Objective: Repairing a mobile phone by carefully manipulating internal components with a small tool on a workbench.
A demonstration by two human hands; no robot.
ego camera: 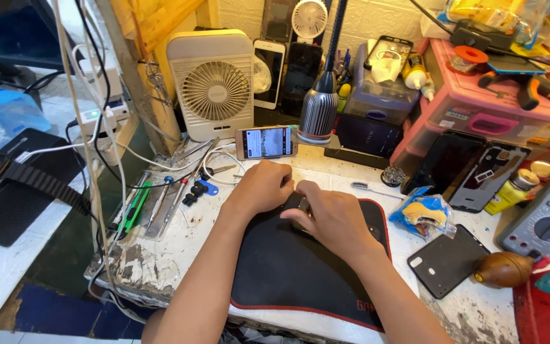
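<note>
Both my hands meet over a small dark device (pixel 300 205) lying on the black red-edged mat (pixel 288 267). My left hand (pixel 261 186) is curled with its fingers closed against the device's left side. From the right, my right hand (pixel 328 216) covers most of the device, its fingers pressed on top. The device is largely hidden, so I cannot make out what kind it is.
A lit phone (pixel 266 142) leans behind the mat, near a white fan (pixel 212 86) and a lamp base (pixel 318 114). Screwdrivers and tweezers (pixel 154 204) lie left. A black phone case (pixel 447 260), multimeter (pixel 545 223), brown blower bulb (pixel 504 270) and pink box (pixel 479 108) crowd the right.
</note>
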